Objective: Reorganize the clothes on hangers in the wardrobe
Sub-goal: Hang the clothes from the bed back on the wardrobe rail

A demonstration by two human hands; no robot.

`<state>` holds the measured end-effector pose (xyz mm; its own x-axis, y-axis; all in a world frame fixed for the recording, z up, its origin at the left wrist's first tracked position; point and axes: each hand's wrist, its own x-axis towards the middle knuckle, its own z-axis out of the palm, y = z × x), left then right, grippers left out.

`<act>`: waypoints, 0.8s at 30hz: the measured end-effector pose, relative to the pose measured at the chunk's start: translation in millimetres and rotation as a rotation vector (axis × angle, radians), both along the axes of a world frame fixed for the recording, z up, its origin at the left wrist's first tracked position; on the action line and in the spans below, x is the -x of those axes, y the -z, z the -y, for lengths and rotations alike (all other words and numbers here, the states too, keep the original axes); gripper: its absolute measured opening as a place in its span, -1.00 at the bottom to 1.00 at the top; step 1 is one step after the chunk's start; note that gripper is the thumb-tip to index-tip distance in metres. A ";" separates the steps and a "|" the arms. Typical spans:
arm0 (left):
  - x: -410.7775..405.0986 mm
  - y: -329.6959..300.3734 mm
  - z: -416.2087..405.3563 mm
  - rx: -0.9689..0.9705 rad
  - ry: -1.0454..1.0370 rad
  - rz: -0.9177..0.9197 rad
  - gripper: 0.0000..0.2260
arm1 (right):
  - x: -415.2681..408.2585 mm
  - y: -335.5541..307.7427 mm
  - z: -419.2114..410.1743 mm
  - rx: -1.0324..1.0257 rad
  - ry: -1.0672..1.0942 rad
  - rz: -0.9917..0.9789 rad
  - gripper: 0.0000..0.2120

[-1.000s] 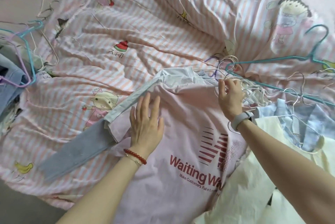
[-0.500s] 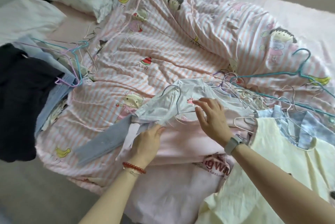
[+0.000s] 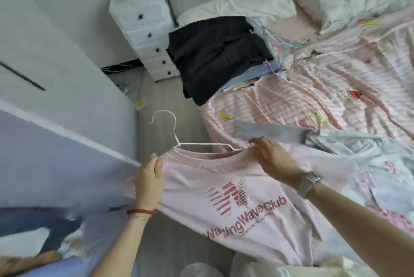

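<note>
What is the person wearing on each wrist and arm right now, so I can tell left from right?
The left hand has a red beaded bracelet with a thin pale chain just below it. The right hand has a smartwatch on a light grey band. Both forearms are bare, with no sleeves in view.

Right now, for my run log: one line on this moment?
left hand: grips pink T-shirt | right hand: grips shoulder | white hanger: in collar

Your left hand (image 3: 149, 183) and right hand (image 3: 272, 160) grip the pink T-shirt's (image 3: 235, 205) shoulders; white wire hanger (image 3: 179, 137) sits in its collar, bed (image 3: 313, 102) right.
</note>
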<state>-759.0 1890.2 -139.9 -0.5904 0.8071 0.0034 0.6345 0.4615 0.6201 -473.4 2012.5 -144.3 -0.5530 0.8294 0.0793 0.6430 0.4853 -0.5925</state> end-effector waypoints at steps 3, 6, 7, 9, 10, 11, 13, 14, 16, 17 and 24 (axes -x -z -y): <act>48.9 -18.1 76.5 -0.077 -0.250 -0.053 -0.83 | 81.9 -27.9 27.1 -0.093 -0.258 0.010 -0.78; 85.2 -26.6 155.5 -0.130 -0.410 -0.130 -0.83 | 145.6 -49.4 69.5 -0.165 -0.464 0.049 -0.74; 94.9 -27.5 181.5 -0.138 -0.457 -0.155 -0.85 | 164.3 -54.8 85.5 -0.174 -0.539 0.054 -0.73; 112.2 -27.7 231.7 -0.158 -0.556 -0.182 -0.87 | 201.4 -69.2 119.6 -0.176 -0.702 0.055 -0.72; 120.3 -27.3 254.8 -0.177 -0.607 -0.186 -0.86 | 219.9 -79.5 136.2 -0.194 -0.779 0.040 -0.75; 128.0 -28.5 276.7 -0.203 -0.672 -0.176 -0.84 | 238.6 -90.3 152.3 -0.242 -0.848 0.010 -0.79; 143.0 -36.1 316.2 -0.280 -0.829 -0.147 -0.84 | 276.1 -113.7 184.9 -0.324 -0.940 -0.027 -0.82; 150.3 -42.1 335.0 -0.321 -0.899 -0.159 -0.84 | 294.9 -124.7 200.7 -0.348 -0.981 -0.033 -0.80; 163.6 -55.5 371.2 -0.386 -1.010 -0.218 -0.86 | 329.7 -140.5 231.7 -0.383 -1.082 -0.075 -0.74; 169.8 -62.0 390.4 -0.404 -1.058 -0.241 -0.85 | 345.1 -146.2 248.6 -0.377 -1.137 -0.094 -0.73; 200.2 -128.0 501.1 -0.386 -1.246 -0.523 -0.72 | 411.4 -176.3 363.7 -0.413 -1.282 -0.387 -0.59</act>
